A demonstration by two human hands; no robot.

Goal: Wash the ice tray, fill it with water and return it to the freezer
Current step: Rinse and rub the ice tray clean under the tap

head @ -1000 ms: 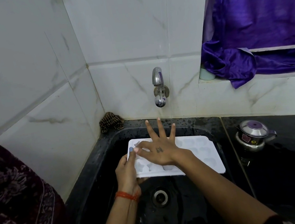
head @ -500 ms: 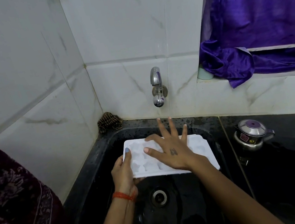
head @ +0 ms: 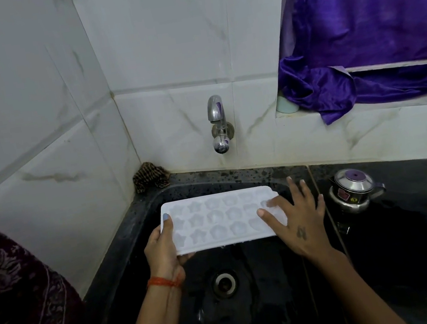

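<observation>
A white ice tray [head: 218,220] with star and flower shaped cells is held level over the black sink [head: 142,219], below the chrome tap [head: 218,124]. My left hand [head: 163,248] grips the tray's left end, thumb on top and fingers underneath. My right hand [head: 296,217] lies flat with spread fingers on the tray's right end and covers that corner. No water runs from the tap.
The sink drain [head: 224,283] lies below the tray. A small steel pot with a purple knob [head: 352,189] stands on the dark counter at the right. A brown scrubber [head: 149,176] sits in the back left corner. A purple curtain [head: 371,30] hangs over the ledge.
My right hand has slid from the tray's middle to its right end, uncovering the cells. My left hand keeps its grip on the left end.
</observation>
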